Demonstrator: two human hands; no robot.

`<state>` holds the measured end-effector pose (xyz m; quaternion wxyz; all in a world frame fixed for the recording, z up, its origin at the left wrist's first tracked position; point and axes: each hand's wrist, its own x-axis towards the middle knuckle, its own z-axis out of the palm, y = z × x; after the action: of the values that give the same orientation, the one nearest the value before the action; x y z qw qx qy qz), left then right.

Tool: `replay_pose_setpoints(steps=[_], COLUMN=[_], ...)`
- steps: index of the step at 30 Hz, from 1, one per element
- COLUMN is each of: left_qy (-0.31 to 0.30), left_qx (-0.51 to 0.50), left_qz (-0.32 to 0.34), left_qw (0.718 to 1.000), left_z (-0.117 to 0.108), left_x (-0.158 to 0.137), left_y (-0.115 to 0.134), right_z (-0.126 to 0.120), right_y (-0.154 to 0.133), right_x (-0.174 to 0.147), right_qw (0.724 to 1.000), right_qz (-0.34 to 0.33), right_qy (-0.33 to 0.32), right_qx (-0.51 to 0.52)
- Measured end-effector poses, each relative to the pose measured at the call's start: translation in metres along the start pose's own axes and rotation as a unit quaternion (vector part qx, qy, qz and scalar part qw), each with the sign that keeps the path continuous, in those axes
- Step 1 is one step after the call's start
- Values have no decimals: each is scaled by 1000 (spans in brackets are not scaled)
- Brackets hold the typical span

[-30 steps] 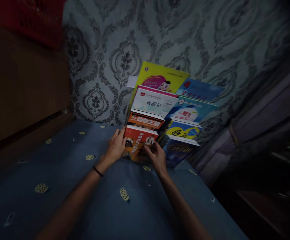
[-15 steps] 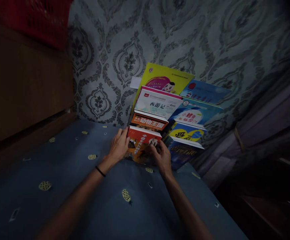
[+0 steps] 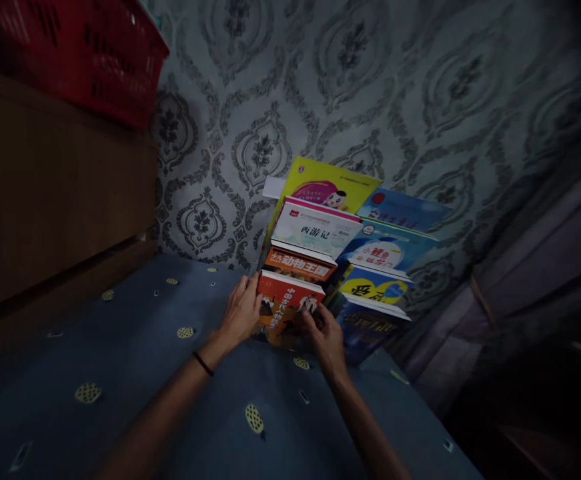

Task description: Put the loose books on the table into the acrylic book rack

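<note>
My left hand point(image 3: 241, 307) grips the left edge of a red-orange book point(image 3: 283, 310), its thumb by the cover. At that book's right edge, my right hand point(image 3: 327, 333) is closed with thumb and finger around the side. The book stands at the front of a stepped row. Behind it rise an orange book point(image 3: 300, 265), a white book with a pink top point(image 3: 315, 227) and a tall yellow book point(image 3: 330, 183). To the right stand a dark blue book point(image 3: 373, 327), a yellow-and-blue book point(image 3: 377, 283), a light blue book point(image 3: 385, 248) and another blue book point(image 3: 410, 210).
The books stand on a blue cloth point(image 3: 145, 360) with a pineapple pattern, against a patterned wall point(image 3: 260, 143). A red plastic basket point(image 3: 115, 73) sits on a brown wooden cabinet point(image 3: 65, 193) at the left. A greyish curtain point(image 3: 450, 347) hangs at the right.
The camera view has tilted up, so the books and hands appear lower and more of the red basket shows. Both hands stay on the red-orange book.
</note>
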<state>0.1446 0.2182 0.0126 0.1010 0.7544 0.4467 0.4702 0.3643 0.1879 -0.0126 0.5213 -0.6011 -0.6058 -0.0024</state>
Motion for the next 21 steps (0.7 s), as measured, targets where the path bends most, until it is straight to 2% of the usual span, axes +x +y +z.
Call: replay_pose_setpoints(steps=[6, 12, 16, 21], left_qy=[32, 61, 47, 12], left_qx=[-36, -37, -9, 13], left_qz=[13, 23, 38, 4], left_qw=[999, 997, 998, 1000], left_z=[9, 1, -16, -46], left_x=[0, -6, -30, -79], left_y=[-13, -34, -62, -91], right_z=[6, 1, -4, -9], right_y=[4, 2, -1, -15], right_x=[-12, -32, -65, -112], right_qw=[1000, 999, 998, 990], right_qz=[-6, -10, -26, -71], right_qy=[3, 19, -2, -105], right_qx=[23, 40, 49, 69])
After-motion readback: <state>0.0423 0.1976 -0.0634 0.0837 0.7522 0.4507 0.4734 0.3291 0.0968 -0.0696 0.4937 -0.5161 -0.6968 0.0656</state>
